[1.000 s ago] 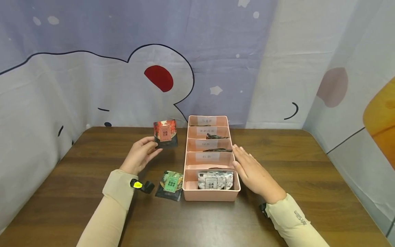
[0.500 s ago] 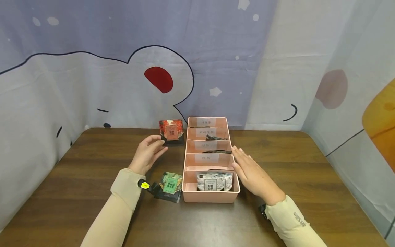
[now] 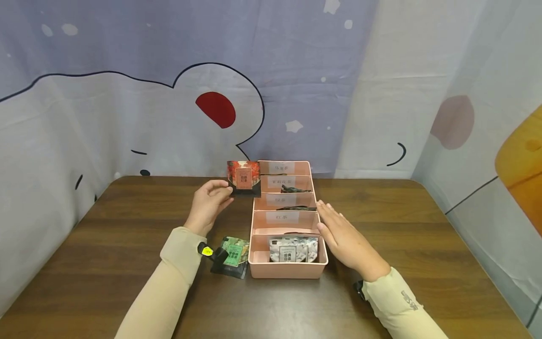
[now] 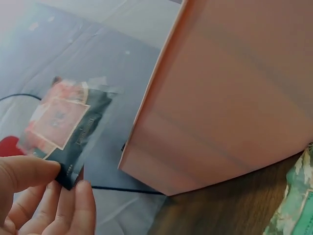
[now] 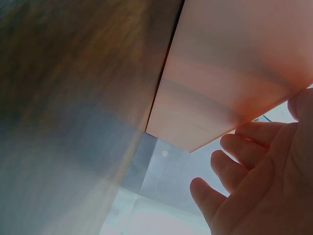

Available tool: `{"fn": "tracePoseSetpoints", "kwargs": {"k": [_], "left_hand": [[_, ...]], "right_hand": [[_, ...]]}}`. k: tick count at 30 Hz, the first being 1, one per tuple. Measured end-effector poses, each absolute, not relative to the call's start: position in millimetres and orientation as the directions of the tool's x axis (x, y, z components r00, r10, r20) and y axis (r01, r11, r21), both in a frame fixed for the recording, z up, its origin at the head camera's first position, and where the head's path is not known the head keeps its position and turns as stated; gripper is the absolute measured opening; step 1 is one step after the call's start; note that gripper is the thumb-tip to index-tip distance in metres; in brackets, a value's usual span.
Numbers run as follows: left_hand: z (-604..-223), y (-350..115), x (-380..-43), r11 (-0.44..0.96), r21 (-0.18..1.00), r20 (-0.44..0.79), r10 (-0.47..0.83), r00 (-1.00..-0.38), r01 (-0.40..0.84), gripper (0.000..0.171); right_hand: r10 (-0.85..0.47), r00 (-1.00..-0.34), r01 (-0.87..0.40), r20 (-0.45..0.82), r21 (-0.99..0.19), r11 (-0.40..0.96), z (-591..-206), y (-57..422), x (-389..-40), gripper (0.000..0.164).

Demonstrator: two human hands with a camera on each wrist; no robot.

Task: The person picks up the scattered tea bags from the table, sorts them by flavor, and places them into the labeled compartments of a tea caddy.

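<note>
My left hand (image 3: pixel 208 205) pinches a red and black tea sachet (image 3: pixel 244 178) by its lower left corner, thumb in front. The sachet is held up, its right edge overlapping the left rim of the pink divided box (image 3: pixel 288 270) in the head view. In the left wrist view the sachet (image 4: pixel 61 122) tilts beside the box's pink side wall (image 4: pixel 234 98). My right hand (image 3: pixel 351 240) lies along the box's right side with straight fingers, fingertips at the rim. From the right wrist, the fingers (image 5: pixel 242 147) show close to the box's outer wall (image 5: pixel 220 73).
A green tea sachet (image 3: pixel 233 254) lies on the wooden table (image 3: pixel 279 310) left of the box, partly behind the left wrist strap. White sachets (image 3: pixel 293 249) stand in the front compartment. Dark sachets (image 3: pixel 296 207) lie in compartments farther back, with paper labels (image 3: pixel 281 217) on the dividers. A printed curtain hangs behind.
My left hand has carried the red sachet rightward to the box's left rim and slightly up. The right hand keeps its place at the box's side.
</note>
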State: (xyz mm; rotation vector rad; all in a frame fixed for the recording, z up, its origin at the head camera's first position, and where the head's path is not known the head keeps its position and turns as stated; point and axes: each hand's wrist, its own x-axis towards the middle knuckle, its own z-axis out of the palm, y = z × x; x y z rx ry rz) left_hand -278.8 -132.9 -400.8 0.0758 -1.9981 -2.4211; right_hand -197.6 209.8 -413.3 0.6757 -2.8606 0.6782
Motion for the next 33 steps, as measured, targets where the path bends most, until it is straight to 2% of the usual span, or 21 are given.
{"fn": "tracePoseSetpoints", "kwargs": {"k": [3, 12, 24, 33], "left_hand": [[-398.3, -128.8, -280.5, -0.167, 0.986, 0.008, -0.033, -0.999, 0.014, 0.017], [-388.3, -118.4, -284.7, -0.089, 0.993, 0.069, -0.059, -0.996, 0.074, 0.037], [-387.4, -105.5, -287.9, -0.089, 0.993, 0.069, -0.103, -0.992, 0.078, 0.026], [-386.0, -98.1, -269.4, -0.072, 0.99, 0.118, -0.041, -0.992, 0.121, 0.019]], "right_hand": [[-0.396, -0.892, -0.452, 0.22, -0.399, 0.798, -413.0, 210.0, -197.7, 0.054], [-0.396, -0.89, -0.456, 0.227, -0.405, 0.793, -414.0, 210.0, -198.5, 0.054], [-0.396, -0.89, -0.456, 0.226, -0.406, 0.792, -414.6, 210.0, -199.8, 0.054], [-0.395, -0.89, -0.455, 0.226, -0.41, 0.791, -414.6, 209.8, -199.5, 0.054]]}}
